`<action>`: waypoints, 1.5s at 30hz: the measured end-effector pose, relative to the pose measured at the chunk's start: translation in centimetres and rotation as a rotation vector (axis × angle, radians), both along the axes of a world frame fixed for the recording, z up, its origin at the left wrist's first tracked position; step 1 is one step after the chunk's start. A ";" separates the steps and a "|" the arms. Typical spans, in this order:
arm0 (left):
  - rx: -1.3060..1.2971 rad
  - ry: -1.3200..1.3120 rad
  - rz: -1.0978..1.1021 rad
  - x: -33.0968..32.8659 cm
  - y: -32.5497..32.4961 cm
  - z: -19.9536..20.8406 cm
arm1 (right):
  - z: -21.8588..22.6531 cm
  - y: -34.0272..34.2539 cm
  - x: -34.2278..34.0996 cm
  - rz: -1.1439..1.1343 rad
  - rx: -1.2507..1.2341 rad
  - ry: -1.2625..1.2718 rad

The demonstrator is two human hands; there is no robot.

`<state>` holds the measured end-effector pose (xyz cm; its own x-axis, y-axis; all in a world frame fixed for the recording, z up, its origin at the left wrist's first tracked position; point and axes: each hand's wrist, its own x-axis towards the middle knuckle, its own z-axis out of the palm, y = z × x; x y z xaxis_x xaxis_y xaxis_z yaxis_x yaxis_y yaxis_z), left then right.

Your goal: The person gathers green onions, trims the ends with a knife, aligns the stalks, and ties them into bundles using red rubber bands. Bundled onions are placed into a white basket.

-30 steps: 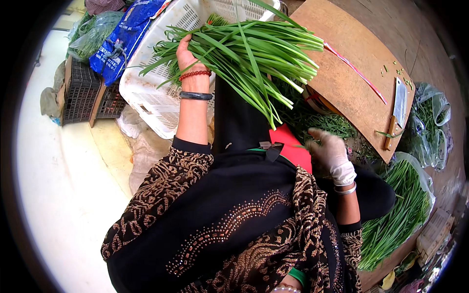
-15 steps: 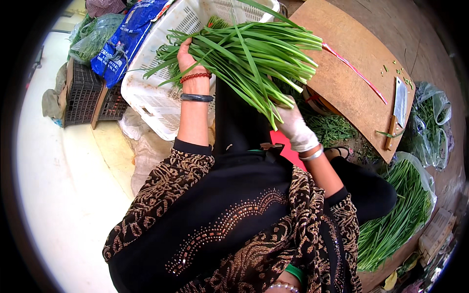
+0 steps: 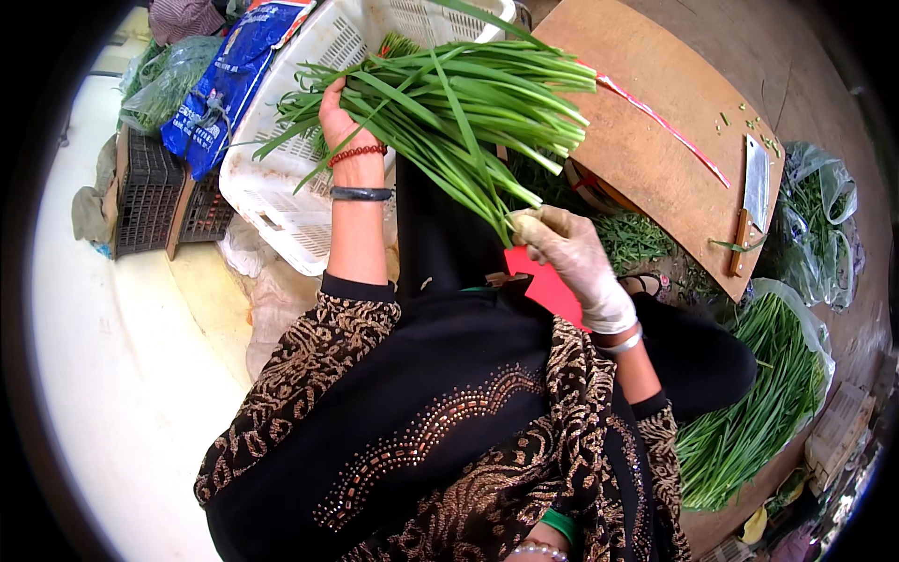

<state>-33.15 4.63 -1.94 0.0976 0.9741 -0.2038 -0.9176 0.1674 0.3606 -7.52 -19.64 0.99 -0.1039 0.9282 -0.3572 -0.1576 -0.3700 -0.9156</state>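
Note:
A thick bunch of green garlic chives (image 3: pixel 468 103) spreads over my lap, its pale cut ends pointing right and its leaf tips left. My bare left hand (image 3: pixel 339 120) is wrapped round the leafy side from below, so most of its fingers are hidden. On my right hand (image 3: pixel 562 245) is a thin whitish glove. Its thumb and fingers pinch at the pale end of the lowest stalks, next to a red sheet (image 3: pixel 552 292) on my lap.
A white plastic basket (image 3: pixel 281 201) with more greens stands at the far left, by a blue bag (image 3: pixel 234 84). At right, a brown board (image 3: pixel 646 122) carries a red-and-white strip (image 3: pixel 665 126) and a cleaver (image 3: pixel 752 201). Bagged chives (image 3: pixel 749 403) lie below it.
My right hand has come out from under the stalk ends and turned, now pinching at the lowest ends. The left hand keeps its hold; the whole view has shifted slightly.

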 end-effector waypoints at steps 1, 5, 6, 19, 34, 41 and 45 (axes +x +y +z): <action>-0.004 0.051 0.041 0.2 -0.1 0.0 | -0.5 0.3 -0.3 -0.027 -0.002 0.008; 0.007 -0.026 -0.017 -0.1 -0.7 -0.3 | -1.9 0.3 -1.6 -0.160 0.031 0.017; -0.025 -0.057 -0.004 -0.3 -0.4 -0.5 | -2.2 0.3 -1.6 -0.178 0.040 -0.005; 0.013 -0.063 -0.041 0.4 -1.0 0.1 | -0.6 0.7 -1.6 -0.101 -0.101 0.138; 0.168 -0.096 -0.111 0.6 -1.5 0.5 | 2.1 8.1 -1.3 -0.398 0.974 -1.082; 0.144 -0.130 -0.112 -0.7 -0.2 -2.1 | 3.1 3.8 -0.5 -0.244 1.123 -0.865; 0.142 -0.160 -0.195 -0.7 -0.2 -2.2 | 2.4 0.1 2.3 0.126 0.728 -0.766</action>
